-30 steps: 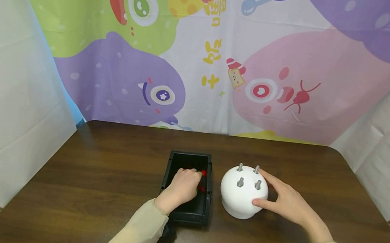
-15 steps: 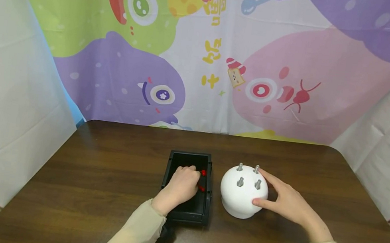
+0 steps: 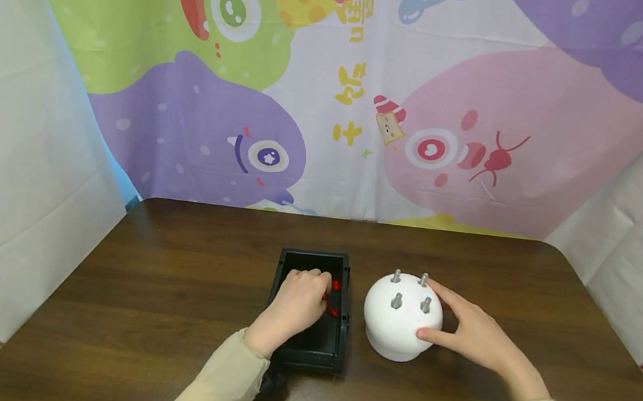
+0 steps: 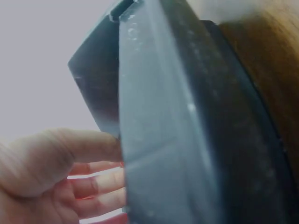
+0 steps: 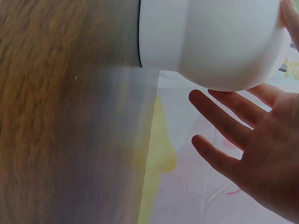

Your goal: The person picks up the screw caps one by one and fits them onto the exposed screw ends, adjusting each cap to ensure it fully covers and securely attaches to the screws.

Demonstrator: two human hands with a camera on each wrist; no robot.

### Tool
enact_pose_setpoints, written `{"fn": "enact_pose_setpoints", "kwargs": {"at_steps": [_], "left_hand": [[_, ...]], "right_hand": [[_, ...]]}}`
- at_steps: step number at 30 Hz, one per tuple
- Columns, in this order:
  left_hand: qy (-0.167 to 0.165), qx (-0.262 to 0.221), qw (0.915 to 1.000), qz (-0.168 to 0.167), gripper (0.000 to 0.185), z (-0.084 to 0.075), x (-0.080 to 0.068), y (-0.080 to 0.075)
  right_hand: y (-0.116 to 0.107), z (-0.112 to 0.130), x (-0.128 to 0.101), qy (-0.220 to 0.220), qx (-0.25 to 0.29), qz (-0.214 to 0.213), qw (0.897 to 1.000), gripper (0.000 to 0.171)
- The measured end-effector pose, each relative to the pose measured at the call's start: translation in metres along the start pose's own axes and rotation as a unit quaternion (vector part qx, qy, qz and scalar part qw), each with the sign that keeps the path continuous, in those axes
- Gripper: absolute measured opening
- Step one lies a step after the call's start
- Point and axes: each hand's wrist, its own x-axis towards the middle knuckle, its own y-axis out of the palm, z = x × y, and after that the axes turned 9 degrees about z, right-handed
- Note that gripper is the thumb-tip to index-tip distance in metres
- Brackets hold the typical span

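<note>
White dome (image 3: 399,325) w/ four metal pegs (image 3: 397,300) stands on the counter (image 3: 167,302), held btwn thumb & fingers of R grip (image 3: 475,334) — spread wide round it. L grip (image 3: 299,300) is down in black tray (image 3: 312,355), red bits (image 3: 333,312) just beside it — fingertips hidden, can't tell if it holds one.

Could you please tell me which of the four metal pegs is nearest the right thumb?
The lower-right peg in the head view; no other stands so close to that thumb.
</note>
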Motion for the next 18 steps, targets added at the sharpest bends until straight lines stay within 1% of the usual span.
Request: {"fn": "enact_pose_setpoints", "kwargs": {"at_steps": [10, 18], "left_hand": [[0.002, -0.004, 1.0, -0.002, 0.015, -0.0017, -0.0001, -0.0053], [0.006, -0.002, 0.9999, -0.016, 0.017, -0.0036, -0.0005, -0.0105]], "right_hand": [[0.001, -0.0015, 0.0002, 0.005, -0.002, 0.001, 1.0, 0.087], [0.0012, -0.002, 0.0002, 0.004, -0.003, 0.001, 1.0, 0.087]]}}
